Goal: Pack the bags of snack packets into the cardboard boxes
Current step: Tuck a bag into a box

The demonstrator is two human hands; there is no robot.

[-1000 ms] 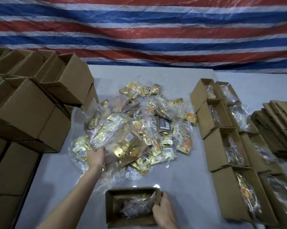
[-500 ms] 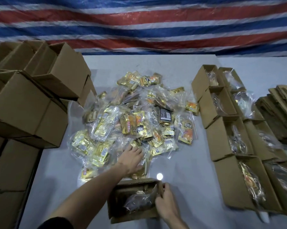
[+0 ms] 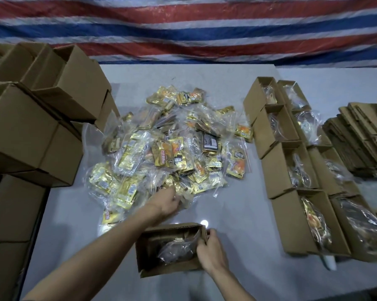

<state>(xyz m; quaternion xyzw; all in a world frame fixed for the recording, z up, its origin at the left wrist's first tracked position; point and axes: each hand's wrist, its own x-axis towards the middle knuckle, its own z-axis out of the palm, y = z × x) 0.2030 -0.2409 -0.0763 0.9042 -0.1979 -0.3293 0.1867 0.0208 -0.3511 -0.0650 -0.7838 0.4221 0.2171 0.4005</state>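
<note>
While the right hand [image 3: 211, 252] grips the open box [image 3: 170, 248] rim on the desk [image 3: 237, 209] and the left hand [image 3: 166, 202] pinches a bag [image 3: 186, 198] at the pile [image 3: 172, 146] edge, slippery film could slip or drag neighbours off.

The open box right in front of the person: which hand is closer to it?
Right. The right hand grips the right-hand end wall of the open box. The left hand is beyond its far rim, grasping a bag at the near edge of the pile of bags.
</note>
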